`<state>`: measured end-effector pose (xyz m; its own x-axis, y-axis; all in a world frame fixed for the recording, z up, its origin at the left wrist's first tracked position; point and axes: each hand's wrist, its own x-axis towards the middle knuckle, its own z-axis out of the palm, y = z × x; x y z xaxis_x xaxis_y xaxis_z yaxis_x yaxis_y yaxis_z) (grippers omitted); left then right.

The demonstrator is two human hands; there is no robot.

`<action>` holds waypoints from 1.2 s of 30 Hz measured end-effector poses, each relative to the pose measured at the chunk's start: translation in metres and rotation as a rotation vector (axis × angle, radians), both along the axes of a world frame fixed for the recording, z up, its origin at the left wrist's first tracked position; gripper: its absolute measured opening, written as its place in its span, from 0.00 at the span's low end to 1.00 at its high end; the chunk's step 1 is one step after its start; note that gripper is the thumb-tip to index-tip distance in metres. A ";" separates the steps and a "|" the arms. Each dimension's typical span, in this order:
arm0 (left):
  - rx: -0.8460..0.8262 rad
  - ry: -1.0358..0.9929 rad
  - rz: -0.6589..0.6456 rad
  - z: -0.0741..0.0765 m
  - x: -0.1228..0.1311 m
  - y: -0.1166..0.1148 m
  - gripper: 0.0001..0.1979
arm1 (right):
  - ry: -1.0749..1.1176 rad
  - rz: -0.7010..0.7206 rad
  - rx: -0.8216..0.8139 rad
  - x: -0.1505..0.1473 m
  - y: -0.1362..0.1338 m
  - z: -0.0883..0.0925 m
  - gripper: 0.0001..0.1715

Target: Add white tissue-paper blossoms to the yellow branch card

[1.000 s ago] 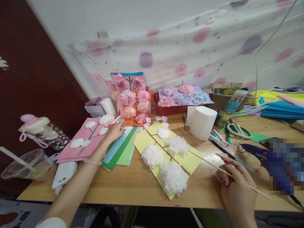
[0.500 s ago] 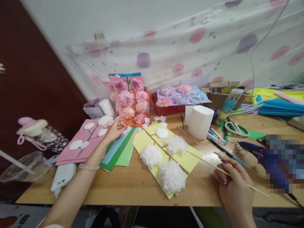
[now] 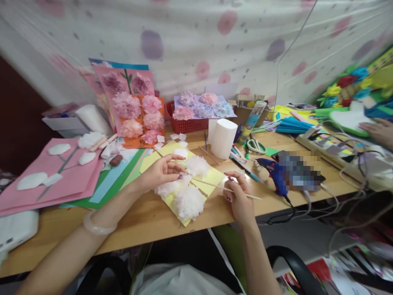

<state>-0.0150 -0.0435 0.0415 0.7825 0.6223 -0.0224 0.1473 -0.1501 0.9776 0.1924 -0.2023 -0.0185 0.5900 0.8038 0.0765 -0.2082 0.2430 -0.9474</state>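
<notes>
My left hand pinches a small piece of white tissue paper above a yellow card. In my right hand is a thin wooden stick, its far end pointing left to the tissue at my left fingertips. Fluffy white tissue flowers sit on the card: one in front, one at the back right, and one partly behind my left hand. A flat white paper disc lies near the card's far edge.
A pink card and green sheets lie left. Finished flower cards, a red basket and a white tissue roll stand behind. A blue glue gun lies right, near cables. Another person's hand is far right.
My left hand has moved right, from the loose tissue on the green sheets to above the yellow card, bringing a piece. The stick's tip now meets it. The view has turned right.
</notes>
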 end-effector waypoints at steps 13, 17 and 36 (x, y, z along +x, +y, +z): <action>0.024 0.047 0.015 -0.012 0.020 -0.011 0.25 | -0.006 0.086 0.027 0.001 -0.004 -0.003 0.13; 0.022 0.083 -0.004 -0.011 0.024 -0.015 0.25 | 0.000 0.084 0.038 0.002 -0.005 -0.003 0.13; -0.123 0.016 -0.020 -0.007 0.029 -0.018 0.27 | 0.033 -0.019 0.116 0.003 -0.005 -0.007 0.12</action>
<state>0.0138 -0.0612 0.0346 0.7939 0.5979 -0.1105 0.1614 -0.0320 0.9864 0.1955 -0.2068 -0.0253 0.6084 0.7795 0.1489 -0.2328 0.3547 -0.9055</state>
